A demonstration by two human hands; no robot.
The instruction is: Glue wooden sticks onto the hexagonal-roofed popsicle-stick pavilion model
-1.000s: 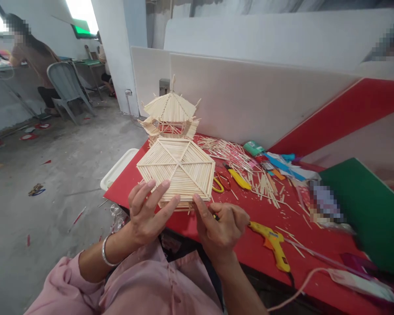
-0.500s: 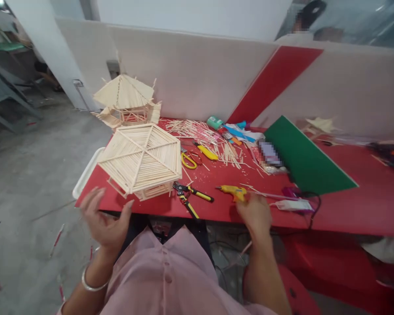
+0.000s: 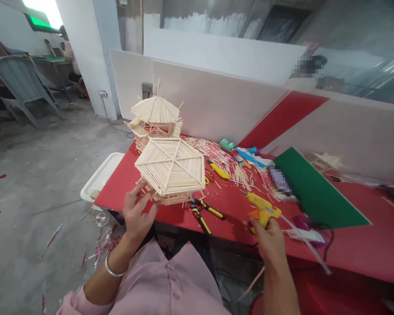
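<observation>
A hexagonal pavilion model made of thin wooden sticks [image 3: 170,166] stands near the table's left front, its ribbed roof facing up. My left hand [image 3: 138,214] is at the model's lower left corner, its fingers and thumb around the edge under the roof; the fingertips are partly hidden. My right hand [image 3: 269,234] grips a yellow glue gun [image 3: 262,205] by its handle, raised over the table with the nozzle toward the left. A long translucent glue stick [image 3: 310,249] juts from its back. Yellow-and-black pliers [image 3: 205,214] lie between the model and the glue gun.
Behind stands a taller stick pagoda [image 3: 156,113]. Loose sticks [image 3: 210,151], a yellow cutter [image 3: 219,170] and partly hidden scissors [image 3: 207,178] lie on the red table [image 3: 180,221]. A green board [image 3: 318,188] leans at right, near a cord [image 3: 330,238]. A white tray [image 3: 101,175] sits at left.
My right hand has lifted the glue gun off the table. My left hand has moved from beside the model onto its lower left edge. The view has shifted left.
</observation>
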